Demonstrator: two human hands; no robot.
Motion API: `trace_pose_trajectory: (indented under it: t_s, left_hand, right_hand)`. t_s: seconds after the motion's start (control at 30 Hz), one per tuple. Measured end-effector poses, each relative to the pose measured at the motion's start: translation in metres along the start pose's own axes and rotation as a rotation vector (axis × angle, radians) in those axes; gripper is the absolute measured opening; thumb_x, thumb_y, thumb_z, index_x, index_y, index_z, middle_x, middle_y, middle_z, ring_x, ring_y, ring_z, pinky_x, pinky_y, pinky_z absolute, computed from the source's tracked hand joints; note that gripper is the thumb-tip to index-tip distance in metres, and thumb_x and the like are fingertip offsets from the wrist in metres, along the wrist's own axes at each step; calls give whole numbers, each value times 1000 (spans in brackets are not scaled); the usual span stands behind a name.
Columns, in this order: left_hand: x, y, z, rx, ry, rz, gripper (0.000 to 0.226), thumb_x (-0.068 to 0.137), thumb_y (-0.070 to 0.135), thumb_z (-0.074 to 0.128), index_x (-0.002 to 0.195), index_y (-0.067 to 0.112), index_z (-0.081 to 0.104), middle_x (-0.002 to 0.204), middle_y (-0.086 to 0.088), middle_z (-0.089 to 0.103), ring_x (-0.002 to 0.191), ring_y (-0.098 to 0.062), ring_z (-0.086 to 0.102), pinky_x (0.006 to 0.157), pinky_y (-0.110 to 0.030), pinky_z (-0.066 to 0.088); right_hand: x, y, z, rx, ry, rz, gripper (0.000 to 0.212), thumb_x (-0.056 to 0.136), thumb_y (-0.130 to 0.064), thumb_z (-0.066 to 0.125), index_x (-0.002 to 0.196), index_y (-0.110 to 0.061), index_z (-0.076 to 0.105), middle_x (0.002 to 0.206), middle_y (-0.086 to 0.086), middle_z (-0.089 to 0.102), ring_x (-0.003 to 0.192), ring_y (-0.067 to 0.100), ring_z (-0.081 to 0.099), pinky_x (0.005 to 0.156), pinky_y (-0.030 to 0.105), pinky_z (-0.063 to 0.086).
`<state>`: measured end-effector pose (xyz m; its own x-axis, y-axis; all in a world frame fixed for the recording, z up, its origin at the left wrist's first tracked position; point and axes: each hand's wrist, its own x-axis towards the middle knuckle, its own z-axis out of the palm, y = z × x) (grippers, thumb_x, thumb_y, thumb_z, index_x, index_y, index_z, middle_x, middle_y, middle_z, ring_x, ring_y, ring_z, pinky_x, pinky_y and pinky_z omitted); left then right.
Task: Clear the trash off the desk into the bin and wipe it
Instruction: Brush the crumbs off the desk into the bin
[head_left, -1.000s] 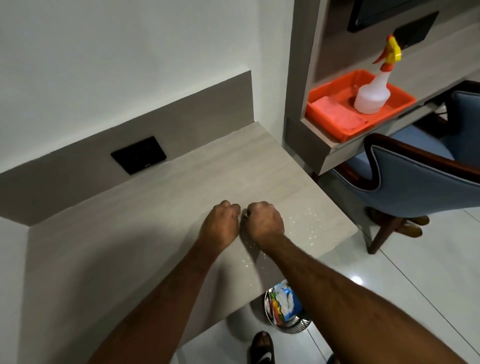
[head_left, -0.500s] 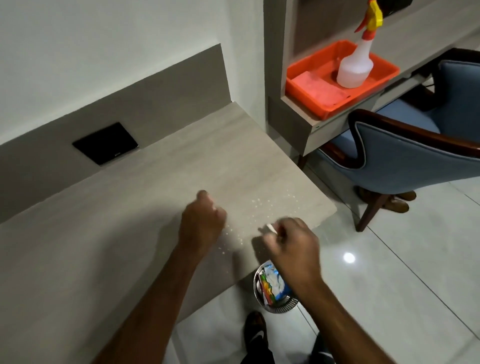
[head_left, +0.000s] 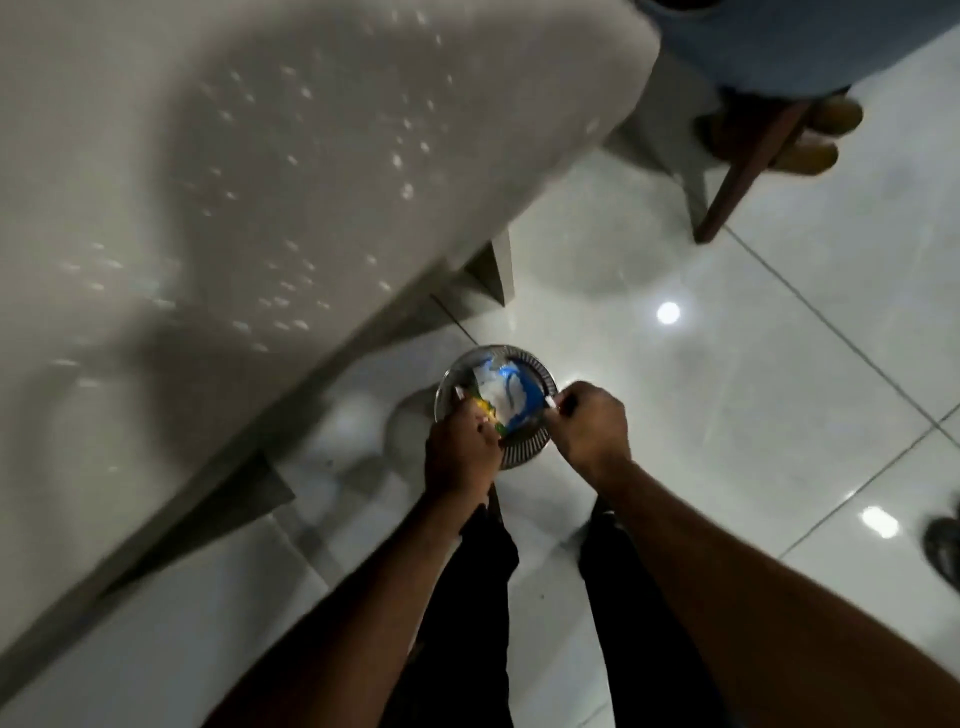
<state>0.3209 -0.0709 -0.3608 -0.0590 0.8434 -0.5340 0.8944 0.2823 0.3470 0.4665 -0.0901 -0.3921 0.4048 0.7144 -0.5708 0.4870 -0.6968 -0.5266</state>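
The round metal bin (head_left: 524, 451) stands on the floor below the desk's front edge, with blue, white and yellow trash (head_left: 511, 395) inside. Both my hands hover over its rim. My left hand (head_left: 460, 452) is closed at the bin's left side, and a small white scrap (head_left: 460, 393) pokes from its fingertips. My right hand (head_left: 592, 431) is closed at the right side, pinching another small white scrap (head_left: 550, 401). The pale desk top (head_left: 130, 156) fills the upper left and is speckled with white specks (head_left: 291, 296). The picture is motion-blurred.
A wooden chair leg (head_left: 748, 171) with a blue seat above stands at the upper right, brown shoes (head_left: 810, 135) beside it. A dark shoe (head_left: 943, 551) lies at the right edge. My legs in black trousers (head_left: 467, 597) stand on the glossy white tiles (head_left: 753, 364).
Both hands left the desk top and dropped down to the bin, still closed. The view tilted steeply downward, so the orange tray and spray bottle are out of sight.
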Motion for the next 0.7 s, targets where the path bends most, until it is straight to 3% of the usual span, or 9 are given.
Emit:
trace_pose_trajectory:
  t_s: [0.17, 0.27, 0.3, 0.33, 0.4, 0.47, 0.53, 0.7]
  left_hand:
    - [43, -10, 53, 50, -140, -43, 24, 90, 15, 55, 109, 5, 66, 109, -18, 71, 104, -35, 66, 86, -39, 56]
    - [30, 15, 43, 65, -113, 45, 28, 93, 12, 48, 115, 3, 63, 114, -21, 70, 110, -38, 63, 91, -44, 54]
    - [19, 29, 31, 52, -80, 107, 31, 94, 12, 45, 119, 3, 61, 116, -21, 69, 111, -38, 63, 92, -45, 53]
    - [4, 48, 15, 35, -33, 180, 33, 95, 13, 44, 122, 3, 60, 116, -20, 70, 110, -37, 63, 93, -45, 52]
    - [-30, 89, -24, -11, 78, 329, 37, 94, 14, 45, 126, 3, 59, 112, -19, 72, 105, -34, 66, 89, -41, 53]
    - [-66, 129, -74, -58, 235, 514, 38, 92, 15, 49, 125, 1, 62, 107, -17, 74, 98, -31, 69, 85, -35, 51]
    - [-90, 168, -131, -112, 409, 671, 38, 92, 16, 51, 124, 0, 64, 109, -16, 75, 97, -27, 70, 85, -29, 51]
    - [-75, 242, -270, -81, 740, 820, 41, 92, 17, 53, 125, -5, 60, 115, -22, 70, 101, -35, 67, 88, -38, 53]
  right_hand:
    - [40, 34, 47, -4, -79, 29, 16, 79, -20, 72, 93, -11, 69, 77, -1, 63, 62, 14, 51, 45, 13, 30]
    - [31, 36, 40, 63, -46, 32, 10, 82, -13, 65, 90, -11, 69, 84, 3, 71, 70, 18, 58, 60, 18, 46]
    - [22, 32, 28, 129, 2, 16, 8, 84, -12, 63, 89, -13, 70, 85, 3, 73, 71, 16, 60, 63, 12, 47]
    - [10, 22, 11, 195, 66, -13, 8, 85, -13, 63, 87, -15, 71, 85, 1, 73, 71, 14, 61, 63, 3, 43]
    - [-20, 0, -30, 320, 188, -79, 9, 87, -15, 64, 86, -20, 72, 82, -6, 73, 74, 11, 65, 68, 2, 43]
    - [-52, -30, -82, 428, 271, -128, 7, 88, -19, 66, 89, -20, 73, 85, -8, 74, 81, 11, 69, 77, 22, 54]
    - [-77, -68, -137, 512, 333, -161, 9, 90, -19, 67, 94, -20, 75, 89, -6, 76, 84, 12, 70, 80, 32, 57]
    - [-96, -188, -242, 473, 512, -466, 17, 90, -13, 68, 105, -12, 77, 97, 0, 76, 83, -2, 67, 82, 11, 53]
